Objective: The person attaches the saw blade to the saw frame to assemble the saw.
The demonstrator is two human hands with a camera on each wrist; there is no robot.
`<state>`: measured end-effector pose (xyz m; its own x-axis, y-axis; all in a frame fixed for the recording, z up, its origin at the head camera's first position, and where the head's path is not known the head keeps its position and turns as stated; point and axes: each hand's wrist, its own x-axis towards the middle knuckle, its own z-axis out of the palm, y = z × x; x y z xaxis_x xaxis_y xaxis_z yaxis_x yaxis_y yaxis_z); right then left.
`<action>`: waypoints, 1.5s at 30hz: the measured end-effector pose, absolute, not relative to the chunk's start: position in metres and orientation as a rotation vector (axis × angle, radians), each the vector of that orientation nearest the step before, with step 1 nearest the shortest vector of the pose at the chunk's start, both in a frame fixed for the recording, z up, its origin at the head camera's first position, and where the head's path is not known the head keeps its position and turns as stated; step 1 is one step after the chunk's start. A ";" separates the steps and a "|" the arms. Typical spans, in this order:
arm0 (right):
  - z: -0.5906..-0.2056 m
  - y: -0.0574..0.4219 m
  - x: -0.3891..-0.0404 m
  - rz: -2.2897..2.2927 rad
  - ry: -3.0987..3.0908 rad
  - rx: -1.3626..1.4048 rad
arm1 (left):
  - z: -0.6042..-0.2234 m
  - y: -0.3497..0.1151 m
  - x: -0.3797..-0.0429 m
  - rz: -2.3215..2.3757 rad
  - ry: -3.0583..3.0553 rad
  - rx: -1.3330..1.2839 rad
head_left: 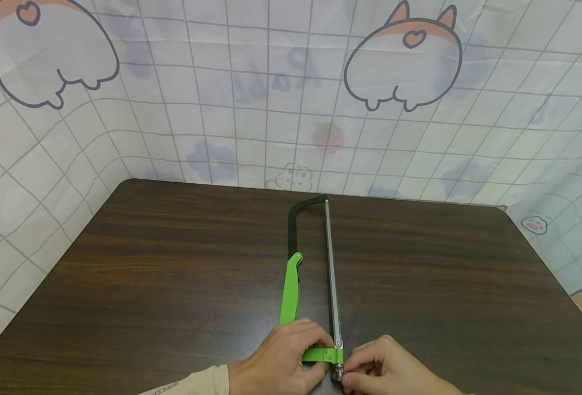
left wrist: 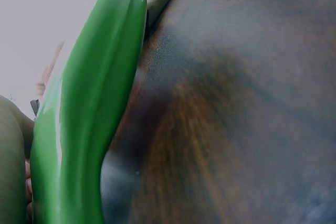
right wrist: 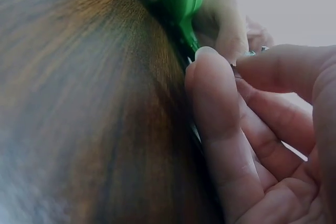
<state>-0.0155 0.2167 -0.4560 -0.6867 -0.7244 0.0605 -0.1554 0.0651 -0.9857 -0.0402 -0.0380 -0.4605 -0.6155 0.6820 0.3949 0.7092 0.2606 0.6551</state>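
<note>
A hacksaw (head_left: 290, 291) lies on the table, its black bow at the far end and its green part toward me. Its thin grey blade (head_left: 331, 263) runs down the right side to a green bracket near the front. My left hand (head_left: 286, 359) grips the frame at this near end, fingers over the green bracket (head_left: 318, 355). In the left wrist view the green handle (left wrist: 94, 93) fills the left part. My right hand (head_left: 390, 368) pinches the small metal tension nut (head_left: 337, 373) beyond the bracket; its fingertips mostly hide the nut in the right wrist view.
The dark wood-grain table (head_left: 172, 263) spreads out on both sides of the saw. A white gridded curtain (head_left: 251, 109) with cartoon prints rises right behind its back edge and along both sides.
</note>
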 end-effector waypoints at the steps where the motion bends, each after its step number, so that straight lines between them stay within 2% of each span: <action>1: -0.456 0.217 -0.015 -1.663 1.884 -0.865 | -0.460 -0.038 -0.040 -1.320 -2.481 -1.360; 7: -0.454 0.217 -0.014 -1.648 1.869 -0.828 | -0.460 -0.038 -0.040 -1.354 -2.507 -1.355; 15: -0.455 0.215 -0.015 -1.634 1.946 -0.920 | -0.460 -0.038 -0.041 -1.347 -2.501 -1.361; 34: -0.445 0.209 -0.011 -1.579 2.008 -0.681 | -0.460 -0.039 -0.041 -1.326 -2.543 -1.369; 45: -0.449 0.209 -0.011 -1.595 2.042 -0.729 | -0.461 -0.039 -0.040 -1.310 -2.523 -1.362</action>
